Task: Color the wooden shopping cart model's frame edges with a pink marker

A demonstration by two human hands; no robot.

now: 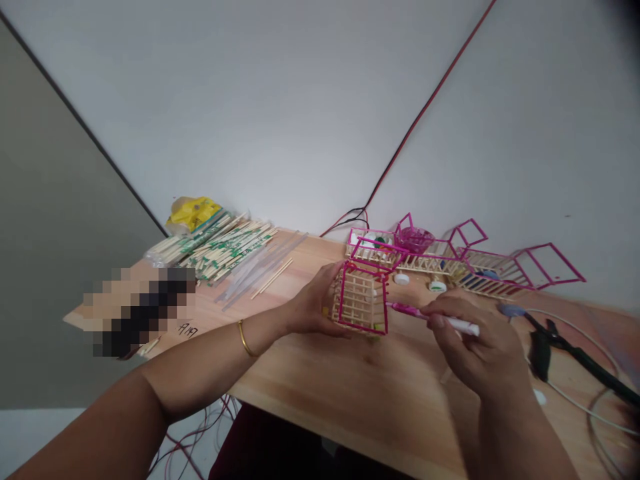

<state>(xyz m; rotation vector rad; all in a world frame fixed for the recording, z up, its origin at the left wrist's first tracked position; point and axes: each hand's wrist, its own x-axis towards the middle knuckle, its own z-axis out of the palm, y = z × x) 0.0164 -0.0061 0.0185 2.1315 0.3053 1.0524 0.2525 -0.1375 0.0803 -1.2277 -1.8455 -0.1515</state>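
Observation:
My left hand [320,300] is closed around a small box-shaped frame [357,303] built from thin wooden sticks, some of its edges coloured magenta. Between the fingers of my right hand [470,340] is a slim paintbrush [453,323] with a white handle and a magenta-stained front part. Its tip points left and is at the frame's right magenta edge; whether it touches cannot be made out. Just behind the held frame stands a stick-built piece [373,247] with magenta edges and small coloured things in it.
Behind my hands, a magenta-stained cup [416,239] and more stick structures [500,270] line the wall, with white round caps [401,279] before them. Bundled sticks [227,250] and a yellow bag [195,213] lie left. A dark-handled tool [565,343] and cable lie right.

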